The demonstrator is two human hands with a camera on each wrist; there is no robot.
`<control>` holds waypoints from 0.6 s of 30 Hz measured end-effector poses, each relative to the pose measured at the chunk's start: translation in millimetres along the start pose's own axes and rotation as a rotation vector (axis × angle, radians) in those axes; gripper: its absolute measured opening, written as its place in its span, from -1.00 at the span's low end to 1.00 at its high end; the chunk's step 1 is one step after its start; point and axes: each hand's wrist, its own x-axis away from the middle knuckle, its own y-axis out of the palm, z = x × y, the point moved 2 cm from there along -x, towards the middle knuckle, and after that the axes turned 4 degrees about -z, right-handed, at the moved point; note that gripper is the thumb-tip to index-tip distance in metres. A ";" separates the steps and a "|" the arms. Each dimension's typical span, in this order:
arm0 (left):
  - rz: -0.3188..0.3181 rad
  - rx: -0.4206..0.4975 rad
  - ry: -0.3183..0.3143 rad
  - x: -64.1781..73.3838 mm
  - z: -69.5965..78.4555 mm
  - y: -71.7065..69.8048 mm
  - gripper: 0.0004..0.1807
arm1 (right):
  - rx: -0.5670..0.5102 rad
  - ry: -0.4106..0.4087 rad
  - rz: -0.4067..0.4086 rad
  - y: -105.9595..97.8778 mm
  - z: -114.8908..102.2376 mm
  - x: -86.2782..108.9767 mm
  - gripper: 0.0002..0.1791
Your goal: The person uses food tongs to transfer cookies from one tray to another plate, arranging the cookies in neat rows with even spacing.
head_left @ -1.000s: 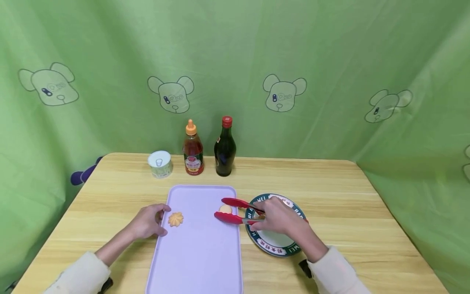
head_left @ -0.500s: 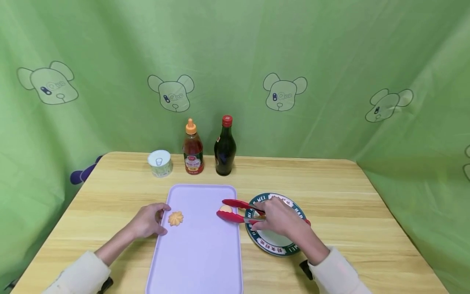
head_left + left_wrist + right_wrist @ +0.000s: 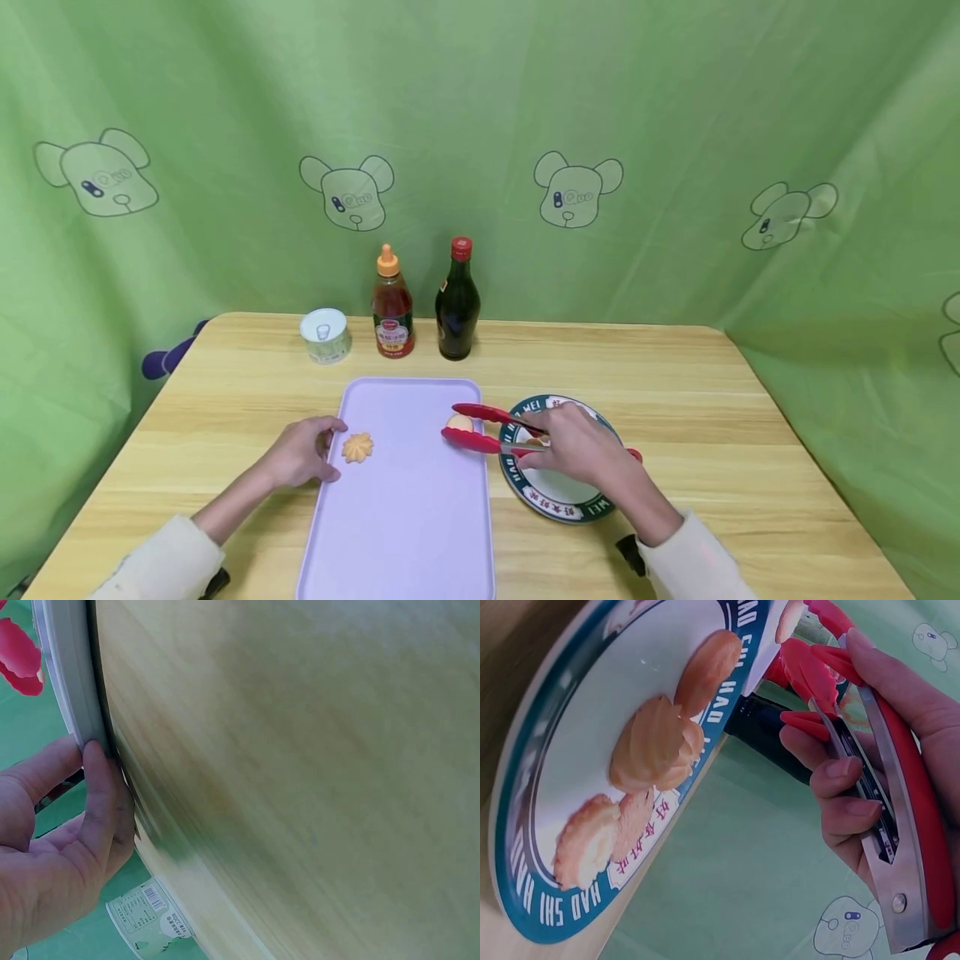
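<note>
My left hand [image 3: 300,454] holds the left edge of a lilac tray [image 3: 405,517]; in the left wrist view its thumb and fingers [image 3: 101,802] meet at the rim. A flower-shaped cookie [image 3: 357,447] lies on the tray beside this hand. With my right hand [image 3: 576,446] I grip red-and-steel tongs [image 3: 472,440] over the plate. The red tips stand on either side of a pale round cookie [image 3: 460,422] at the tray's right edge, partly hiding it. The right wrist view shows fingers wrapped round the tong arms [image 3: 911,802].
A green-rimmed plate [image 3: 558,508] sits right of the tray, bearing several cookies, one swirled cookie [image 3: 645,750] among them. Along the table's back stand a can [image 3: 326,337], a sauce bottle [image 3: 393,312] and a dark bottle [image 3: 457,308]. A green curtain [image 3: 480,100] hangs behind.
My right hand has shifted slightly right, and the near tip of the tongs has drawn a little closer to the round cookie. The left hand and tray stay put.
</note>
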 end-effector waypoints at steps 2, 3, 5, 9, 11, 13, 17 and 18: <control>-0.001 -0.002 0.002 -0.2 -0.2 -0.4 -0.25 | 0.005 -0.002 0.010 -1.5 0.5 2.2 -0.35; -0.002 -0.001 0.003 -0.3 -0.4 -0.7 -0.25 | 0.006 -0.004 0.016 -2.3 0.9 3.4 -0.35; -0.004 0.001 0.006 -0.2 -0.3 -1.5 -0.24 | -0.003 0.008 0.020 -3.9 1.8 6.0 -0.34; -0.002 0.006 0.007 0.0 -0.5 -2.2 -0.23 | -0.016 0.016 0.027 -6.6 4.8 12.2 -0.33; -0.003 0.008 0.006 0.1 -0.8 -1.7 -0.24 | -0.019 0.020 0.029 -8.1 6.7 16.0 -0.32; -0.005 0.010 0.004 0.0 -1.3 -0.9 -0.24 | -0.027 0.027 0.030 -9.7 9.5 20.1 -0.32; -0.006 0.011 0.009 -0.5 -1.4 0.1 -0.23 | -0.029 0.034 0.037 -14.7 15.7 29.7 -0.34; -0.005 0.011 0.012 -0.6 -1.1 0.1 -0.23 | -0.025 0.030 0.041 -16.1 17.1 32.3 -0.34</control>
